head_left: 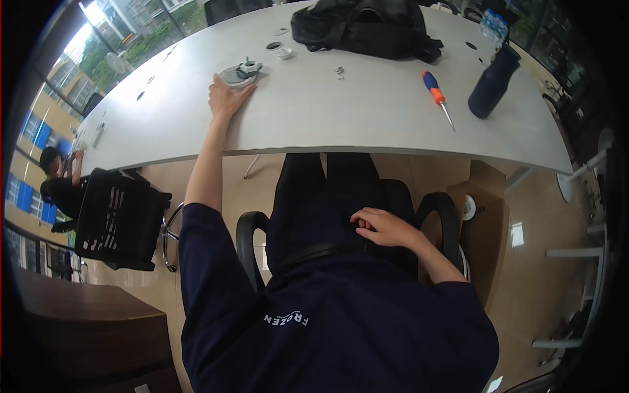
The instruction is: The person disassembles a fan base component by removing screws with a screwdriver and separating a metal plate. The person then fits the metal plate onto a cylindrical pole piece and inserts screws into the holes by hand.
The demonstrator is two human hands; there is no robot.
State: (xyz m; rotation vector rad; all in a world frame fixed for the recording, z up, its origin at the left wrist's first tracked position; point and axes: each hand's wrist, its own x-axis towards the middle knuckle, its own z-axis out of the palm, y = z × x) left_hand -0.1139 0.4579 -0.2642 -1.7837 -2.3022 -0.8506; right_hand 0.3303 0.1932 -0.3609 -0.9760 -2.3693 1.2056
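My left hand (228,99) reaches out over the white table, its thumb and fingers spread around the near edge of a round grey disc-shaped part (230,77). On the disc's right side sits a darker fitting with a short upright stub (249,65). My right hand (388,227) rests above my lap, its fingers loosely curled with nothing visible in them. A screwdriver (434,88) with a blue and orange handle lies on the table to the right, tip toward me. Several small metal pieces (339,72) lie between the disc and the screwdriver.
The white table (314,124) carries a black backpack (367,29), a dark bottle (495,82) and wrapped water bottles (494,26). A small white cap-like part (284,53) is near a table hole. A cardboard box (488,229) stands right of my chair. Another person (62,183) sits far left.
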